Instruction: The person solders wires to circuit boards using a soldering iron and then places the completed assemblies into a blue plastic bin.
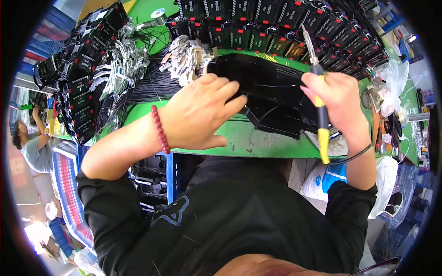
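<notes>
My left hand (195, 112), with a dark red bead bracelet (160, 129) at the wrist, has its fingers curled over the left edge of a black plastic shell (271, 89). Its thumb sticks out low, off the shell. The shell lies open on the green bench, and thin wires run inside it. My right hand (336, 99) grips a soldering iron (323, 131) with a yellow and black handle, at the shell's right side. The iron's metal tip points up and away from me, and its black cord loops past my right wrist.
Rows of black plastic casings (241, 34) line the far side of the green bench (221, 140). At the left lie silvery parts (120, 64), a pile of pale pieces (185, 57) and black wires (149, 83). A solder spool (158, 14) stands behind. Another person (39, 142) is far left.
</notes>
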Demonstrator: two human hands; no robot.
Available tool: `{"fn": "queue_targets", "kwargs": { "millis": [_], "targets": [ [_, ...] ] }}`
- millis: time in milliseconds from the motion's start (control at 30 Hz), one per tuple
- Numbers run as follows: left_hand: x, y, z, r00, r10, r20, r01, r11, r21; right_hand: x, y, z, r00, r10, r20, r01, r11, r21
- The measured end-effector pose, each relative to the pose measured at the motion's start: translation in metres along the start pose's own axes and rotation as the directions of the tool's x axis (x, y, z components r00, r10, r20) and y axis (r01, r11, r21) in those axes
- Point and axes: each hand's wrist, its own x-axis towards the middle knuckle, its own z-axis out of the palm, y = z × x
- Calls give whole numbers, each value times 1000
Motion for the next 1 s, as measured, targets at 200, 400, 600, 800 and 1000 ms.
{"fn": "queue_targets", "kwargs": {
  "millis": [200,400,600,800,1000],
  "targets": [
    [41,10,67,858,-178,-481,182,983,-39,-7,-33,15,998,58,32,-56,996,-65],
    [48,13,106,708,-249,-661,192,968,-160,-13,-36,34,991,114,67,-114,993,-8],
    [41,7,96,579,-318,-751,19,926,-378,-2,-10,55,990,-62,-127,51,995,-86],
    [43,7,116,657,-439,-613,107,859,-500,28,33,105,940,-197,-278,202,979,-9],
    [46,14,136,737,-463,-493,172,833,-525,25,50,142,904,-206,-375,248,967,67]
  ]
}}
